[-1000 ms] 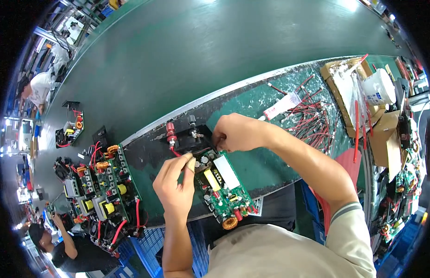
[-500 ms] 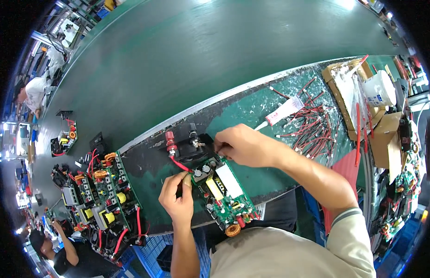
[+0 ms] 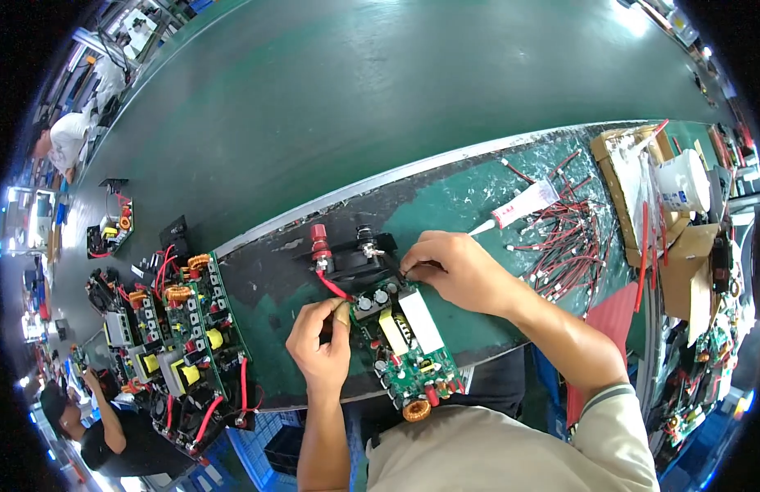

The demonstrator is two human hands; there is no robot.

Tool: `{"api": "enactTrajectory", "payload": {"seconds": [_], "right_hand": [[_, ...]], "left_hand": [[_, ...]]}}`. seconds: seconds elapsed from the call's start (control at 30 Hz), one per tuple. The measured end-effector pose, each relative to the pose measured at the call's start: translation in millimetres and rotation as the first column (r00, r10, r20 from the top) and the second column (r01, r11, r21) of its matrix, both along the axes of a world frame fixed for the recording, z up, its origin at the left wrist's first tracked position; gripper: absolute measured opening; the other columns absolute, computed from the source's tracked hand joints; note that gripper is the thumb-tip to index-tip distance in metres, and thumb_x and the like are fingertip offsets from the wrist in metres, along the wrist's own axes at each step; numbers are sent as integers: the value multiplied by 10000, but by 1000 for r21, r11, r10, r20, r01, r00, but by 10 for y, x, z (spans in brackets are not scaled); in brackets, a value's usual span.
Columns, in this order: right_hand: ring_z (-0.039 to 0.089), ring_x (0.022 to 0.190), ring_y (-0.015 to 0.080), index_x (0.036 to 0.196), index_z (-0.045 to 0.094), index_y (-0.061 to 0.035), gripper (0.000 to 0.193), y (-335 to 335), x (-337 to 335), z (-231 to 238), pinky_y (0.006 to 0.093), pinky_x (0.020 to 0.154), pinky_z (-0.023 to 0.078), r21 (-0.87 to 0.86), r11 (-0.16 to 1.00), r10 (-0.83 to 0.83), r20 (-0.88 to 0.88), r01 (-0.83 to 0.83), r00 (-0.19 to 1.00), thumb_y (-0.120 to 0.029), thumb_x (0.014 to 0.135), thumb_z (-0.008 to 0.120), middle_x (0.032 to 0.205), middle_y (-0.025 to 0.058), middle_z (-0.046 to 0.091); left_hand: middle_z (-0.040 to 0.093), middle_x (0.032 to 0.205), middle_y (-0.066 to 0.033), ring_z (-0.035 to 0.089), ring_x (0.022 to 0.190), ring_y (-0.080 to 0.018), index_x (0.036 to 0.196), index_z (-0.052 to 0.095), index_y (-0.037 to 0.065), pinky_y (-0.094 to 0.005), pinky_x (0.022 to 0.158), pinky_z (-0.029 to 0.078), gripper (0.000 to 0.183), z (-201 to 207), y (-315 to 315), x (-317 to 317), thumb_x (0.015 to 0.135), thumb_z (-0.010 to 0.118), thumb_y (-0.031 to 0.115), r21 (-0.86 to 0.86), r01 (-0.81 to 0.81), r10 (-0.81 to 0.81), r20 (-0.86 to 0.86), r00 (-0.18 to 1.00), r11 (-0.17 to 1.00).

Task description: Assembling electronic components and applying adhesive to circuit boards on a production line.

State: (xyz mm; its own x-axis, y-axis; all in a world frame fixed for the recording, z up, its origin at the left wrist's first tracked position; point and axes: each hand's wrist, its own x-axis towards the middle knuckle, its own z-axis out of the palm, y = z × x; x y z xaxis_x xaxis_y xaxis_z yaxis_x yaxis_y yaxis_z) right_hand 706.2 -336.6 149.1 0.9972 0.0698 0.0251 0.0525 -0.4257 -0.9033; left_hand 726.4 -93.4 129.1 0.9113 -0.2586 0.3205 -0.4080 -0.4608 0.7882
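Note:
A green circuit board with capacitors, a white block, a yellow transformer and a copper coil lies in front of me, its near end by my body. Beyond it stands a black end panel with a fan, carrying a red binding post and a black binding post. A thick red wire runs from the red post to the board. My left hand pinches the board's far left corner beside this wire. My right hand is closed at the board's far right corner near the panel; its fingertips hide what they hold.
Several similar board assemblies crowd the left. On the right lie a white glue tube, a heap of red and black leads, a cardboard box and a white tub. A co-worker sits at lower left.
The whole view has shifted, so the bench items sit slightly farther right. Both hands keep nearly the same grip at the board's two far corners.

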Motion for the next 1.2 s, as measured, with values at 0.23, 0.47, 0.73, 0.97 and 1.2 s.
{"api": "enactTrajectory", "payload": {"seconds": [0.23, 0.47, 0.73, 0.97, 1.2], "right_hand": [[681, 809, 221, 936, 740, -9, 160, 73, -50, -35, 308, 719, 524, 60, 993, -100, -91, 106, 991, 77, 813, 684, 866, 102, 663], [688, 819, 217, 934, 746, -8, 164, 49, -44, -11, 307, 735, 532, 47, 996, -68, -110, 74, 992, 80, 806, 692, 878, 104, 670], [686, 824, 282, 930, 740, -18, 146, 37, 36, 60, 346, 758, 538, -108, 993, -73, -185, 53, 980, -9, 784, 738, 885, 129, 674], [685, 906, 352, 896, 697, 1, 119, 90, 125, 144, 406, 800, 542, -221, 975, -57, -278, -6, 959, -43, 785, 691, 911, 196, 694], [678, 902, 276, 1057, 720, -21, 344, -726, -179, 569, 379, 802, 522, -241, 738, -633, 74, 630, 771, -288, 845, 764, 1007, 160, 703]], "left_hand": [[660, 838, -79, 593, 703, -123, 962, 686, -34, -250, 631, 457, 151, 27, -7, 2, 827, 655, -94, -6, -6, 6, -27, 1000, 1000], [660, 833, -84, 594, 696, -130, 955, 690, -29, -257, 625, 461, 161, 74, -25, -6, 813, 658, -98, -21, -16, 15, -77, 997, 1000], [666, 828, -114, 638, 680, -202, 944, 689, -7, -294, 620, 494, 146, 52, -20, 20, 811, 718, -57, -9, -1, 0, -66, 998, 1000], [653, 829, -61, 571, 671, -106, 957, 691, -19, -250, 592, 445, 88, 40, 7, 13, 870, 685, -22, -4, -12, 12, -45, 999, 1000], [657, 889, -33, 589, 759, -71, 1000, 692, -32, -222, 652, 464, 104, -22, 106, -24, 903, 669, -1, -86, -3, -8, -127, 992, 996]]}}
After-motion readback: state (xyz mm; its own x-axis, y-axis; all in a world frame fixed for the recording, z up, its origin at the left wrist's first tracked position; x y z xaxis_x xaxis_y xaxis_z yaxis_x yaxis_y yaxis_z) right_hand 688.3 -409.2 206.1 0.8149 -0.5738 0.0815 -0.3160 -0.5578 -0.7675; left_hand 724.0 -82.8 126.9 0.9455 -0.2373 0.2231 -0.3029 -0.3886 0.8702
